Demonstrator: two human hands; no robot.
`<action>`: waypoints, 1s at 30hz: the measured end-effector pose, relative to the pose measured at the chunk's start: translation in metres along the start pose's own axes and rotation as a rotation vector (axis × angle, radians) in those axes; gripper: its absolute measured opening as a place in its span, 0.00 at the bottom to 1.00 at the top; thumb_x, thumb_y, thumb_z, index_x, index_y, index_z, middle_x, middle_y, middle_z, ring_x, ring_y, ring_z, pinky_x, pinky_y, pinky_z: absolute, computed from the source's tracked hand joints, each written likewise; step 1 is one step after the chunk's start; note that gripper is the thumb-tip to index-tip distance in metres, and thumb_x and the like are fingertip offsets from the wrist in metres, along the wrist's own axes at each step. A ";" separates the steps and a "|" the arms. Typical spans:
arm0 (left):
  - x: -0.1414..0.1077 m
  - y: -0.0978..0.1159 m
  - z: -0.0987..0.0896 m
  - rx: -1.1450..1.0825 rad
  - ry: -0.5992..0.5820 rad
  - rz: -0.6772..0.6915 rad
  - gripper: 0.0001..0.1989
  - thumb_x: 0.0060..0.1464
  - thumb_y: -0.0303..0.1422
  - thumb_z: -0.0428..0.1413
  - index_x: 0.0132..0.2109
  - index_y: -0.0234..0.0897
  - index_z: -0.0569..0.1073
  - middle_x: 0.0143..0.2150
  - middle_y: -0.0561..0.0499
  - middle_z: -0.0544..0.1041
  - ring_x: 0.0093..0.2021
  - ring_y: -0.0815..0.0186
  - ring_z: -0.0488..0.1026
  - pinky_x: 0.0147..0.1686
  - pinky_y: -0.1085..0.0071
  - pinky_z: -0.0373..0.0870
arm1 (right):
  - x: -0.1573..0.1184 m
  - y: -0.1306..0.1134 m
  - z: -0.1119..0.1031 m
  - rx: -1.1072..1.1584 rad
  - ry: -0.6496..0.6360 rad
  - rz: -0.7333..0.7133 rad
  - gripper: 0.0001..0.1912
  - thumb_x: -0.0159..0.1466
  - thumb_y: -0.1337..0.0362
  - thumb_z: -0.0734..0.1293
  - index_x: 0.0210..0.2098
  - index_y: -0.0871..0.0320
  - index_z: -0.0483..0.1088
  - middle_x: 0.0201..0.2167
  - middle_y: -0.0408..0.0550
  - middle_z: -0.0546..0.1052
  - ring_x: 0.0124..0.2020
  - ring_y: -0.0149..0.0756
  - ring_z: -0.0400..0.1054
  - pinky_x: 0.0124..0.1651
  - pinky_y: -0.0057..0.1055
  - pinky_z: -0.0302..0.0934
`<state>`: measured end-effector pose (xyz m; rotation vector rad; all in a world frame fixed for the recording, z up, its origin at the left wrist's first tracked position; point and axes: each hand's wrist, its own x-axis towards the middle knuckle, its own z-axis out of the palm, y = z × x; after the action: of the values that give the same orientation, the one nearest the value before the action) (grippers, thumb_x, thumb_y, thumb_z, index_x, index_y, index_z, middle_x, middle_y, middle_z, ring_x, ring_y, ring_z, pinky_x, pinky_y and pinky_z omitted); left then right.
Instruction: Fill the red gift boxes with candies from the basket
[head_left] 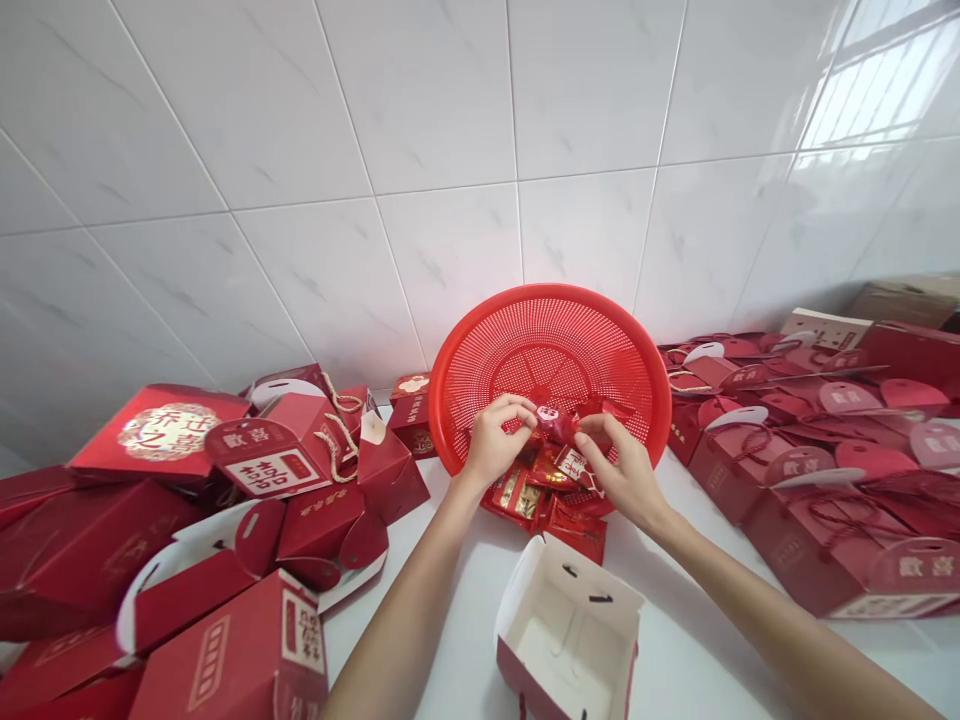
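A round red plastic basket (551, 300) leans against the tiled wall, with several red and gold wrapped packets (525, 495) at its lower edge. Between my hands is a small red-wrapped candy with a pink label (553, 421). My left hand (496, 437) pinches its left side, thumb and forefinger close together. On its right side my right hand (621, 468) has its thumb and fingertips at the wrapper's end. Below them an open red box with a white inside (570, 640) stands on the white surface.
Red gift boxes (225, 650) with cord handles are piled at the left. Rows of closed red boxes (825, 530) stand at the right. A brown carton (904, 300) is at the far right, by the white tiled wall (450, 120).
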<state>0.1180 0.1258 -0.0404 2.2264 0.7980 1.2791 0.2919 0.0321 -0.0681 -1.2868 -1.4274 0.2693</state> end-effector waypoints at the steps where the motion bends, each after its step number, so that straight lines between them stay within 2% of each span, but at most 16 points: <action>1: 0.000 0.003 -0.001 -0.040 0.019 0.024 0.09 0.50 0.22 0.56 0.27 0.39 0.75 0.39 0.50 0.80 0.44 0.63 0.77 0.50 0.65 0.72 | 0.002 -0.003 -0.001 0.065 -0.009 0.042 0.12 0.67 0.54 0.62 0.41 0.55 0.70 0.39 0.51 0.79 0.40 0.41 0.73 0.45 0.39 0.67; 3: 0.000 0.009 0.000 -0.079 0.028 0.033 0.09 0.51 0.24 0.57 0.26 0.39 0.75 0.39 0.50 0.80 0.44 0.63 0.77 0.50 0.64 0.73 | 0.005 -0.009 -0.004 0.178 -0.028 0.123 0.15 0.66 0.51 0.62 0.42 0.55 0.71 0.40 0.50 0.79 0.40 0.41 0.74 0.45 0.38 0.68; 6: -0.002 0.016 0.002 -0.100 0.012 0.002 0.09 0.51 0.24 0.57 0.26 0.39 0.75 0.40 0.50 0.80 0.45 0.63 0.77 0.51 0.63 0.73 | 0.007 -0.015 -0.006 0.334 -0.111 0.231 0.17 0.63 0.49 0.65 0.43 0.54 0.71 0.32 0.46 0.79 0.35 0.39 0.74 0.39 0.35 0.69; 8: -0.002 0.017 0.004 -0.141 0.008 0.001 0.09 0.51 0.24 0.57 0.25 0.39 0.75 0.40 0.49 0.80 0.45 0.63 0.77 0.52 0.63 0.73 | 0.008 -0.017 -0.007 0.424 -0.199 0.263 0.17 0.61 0.50 0.68 0.42 0.54 0.71 0.28 0.44 0.77 0.33 0.38 0.74 0.38 0.34 0.69; 10: -0.001 0.016 0.005 -0.196 0.017 0.001 0.08 0.52 0.25 0.57 0.26 0.38 0.75 0.42 0.48 0.80 0.46 0.63 0.77 0.53 0.64 0.72 | 0.008 -0.019 -0.009 0.483 -0.245 0.268 0.16 0.59 0.51 0.70 0.40 0.55 0.71 0.29 0.44 0.78 0.34 0.37 0.74 0.40 0.34 0.68; 15: 0.004 0.006 0.005 -0.328 0.031 -0.095 0.04 0.54 0.31 0.58 0.35 0.37 0.77 0.48 0.43 0.78 0.51 0.59 0.75 0.51 0.64 0.73 | 0.011 -0.017 -0.012 0.518 -0.164 0.302 0.18 0.56 0.52 0.73 0.39 0.55 0.68 0.30 0.44 0.78 0.32 0.37 0.75 0.42 0.37 0.69; 18: 0.005 0.003 0.003 -0.344 -0.007 -0.096 0.10 0.55 0.37 0.59 0.41 0.37 0.78 0.48 0.43 0.78 0.52 0.58 0.75 0.53 0.63 0.72 | 0.013 -0.013 -0.011 0.433 -0.091 0.284 0.18 0.57 0.51 0.71 0.41 0.56 0.67 0.29 0.45 0.78 0.32 0.38 0.75 0.41 0.39 0.69; 23: 0.004 0.003 -0.001 -0.225 -0.083 -0.068 0.14 0.52 0.38 0.62 0.46 0.38 0.78 0.50 0.44 0.78 0.55 0.57 0.73 0.59 0.60 0.67 | 0.016 -0.010 -0.016 0.075 -0.013 0.121 0.14 0.59 0.58 0.67 0.43 0.56 0.70 0.45 0.53 0.79 0.46 0.42 0.74 0.49 0.41 0.67; 25: 0.003 0.004 -0.002 -0.157 -0.156 -0.063 0.16 0.51 0.38 0.63 0.46 0.39 0.79 0.53 0.44 0.76 0.57 0.56 0.72 0.61 0.59 0.65 | 0.018 -0.017 -0.024 -0.040 -0.004 0.070 0.10 0.60 0.60 0.66 0.41 0.55 0.71 0.44 0.52 0.79 0.44 0.41 0.74 0.48 0.39 0.67; 27: 0.002 0.005 -0.004 -0.078 -0.255 -0.067 0.17 0.51 0.39 0.63 0.47 0.40 0.79 0.55 0.44 0.74 0.59 0.54 0.70 0.62 0.58 0.64 | 0.019 -0.029 -0.036 -0.104 -0.137 0.034 0.06 0.62 0.62 0.63 0.36 0.56 0.71 0.37 0.48 0.79 0.37 0.37 0.73 0.42 0.35 0.66; 30: 0.001 0.011 -0.006 0.037 -0.393 -0.110 0.19 0.51 0.42 0.63 0.49 0.43 0.79 0.60 0.44 0.70 0.62 0.52 0.67 0.64 0.56 0.62 | 0.016 -0.051 -0.050 -0.207 -0.617 -0.047 0.06 0.63 0.66 0.62 0.32 0.56 0.71 0.29 0.44 0.78 0.29 0.33 0.71 0.34 0.29 0.63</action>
<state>0.1159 0.1189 -0.0297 2.3222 0.7800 0.7452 0.3089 0.0014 -0.0035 -1.3999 -2.0466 0.5306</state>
